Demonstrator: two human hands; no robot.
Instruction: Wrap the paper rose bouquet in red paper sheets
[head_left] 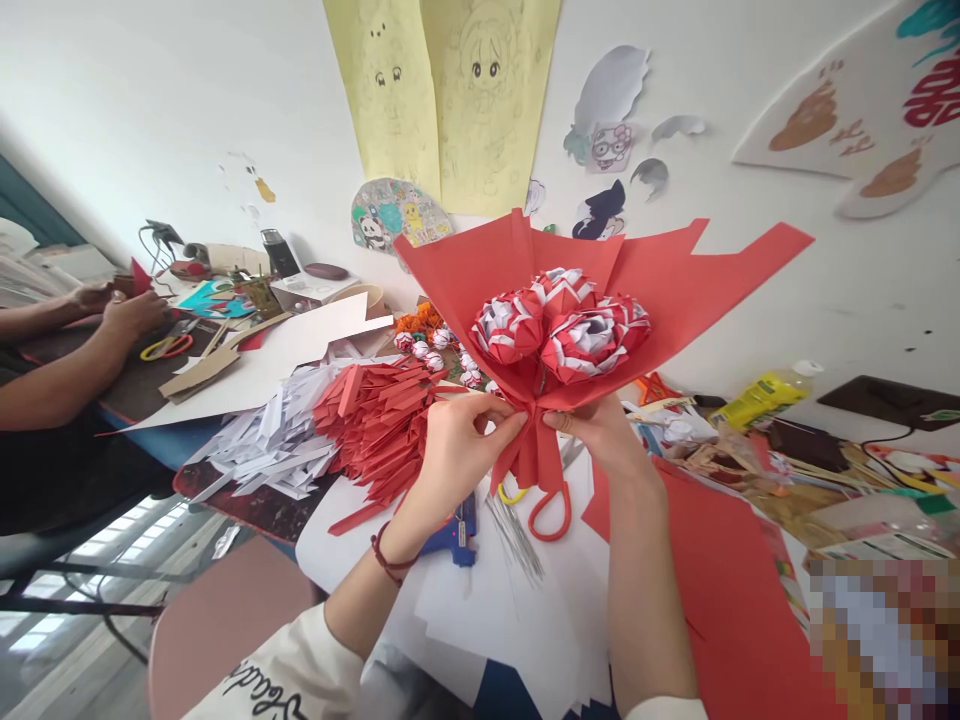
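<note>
A bouquet of red-and-white folded paper flowers [592,342] stands upright inside a red paper wrap [705,285], held up above the table. My left hand [476,435] pinches the gathered neck of the wrap from the left. On the neck's right side, my right hand [600,430] grips the same paper, its thumb in front and its other fingers partly hidden behind. Below the wrap lie scissors with a red handle [551,513], a bundle of thin wires [517,535] and a blue glue gun [456,535] on white paper sheets [525,620].
Red folded strips [375,425] and white strips [274,440] are piled at the left. Red sheets [727,580] lie at the right, near a yellow bottle [769,395] and clutter. Another person's hands [135,305] are at the far left. A pink stool [225,630] stands below.
</note>
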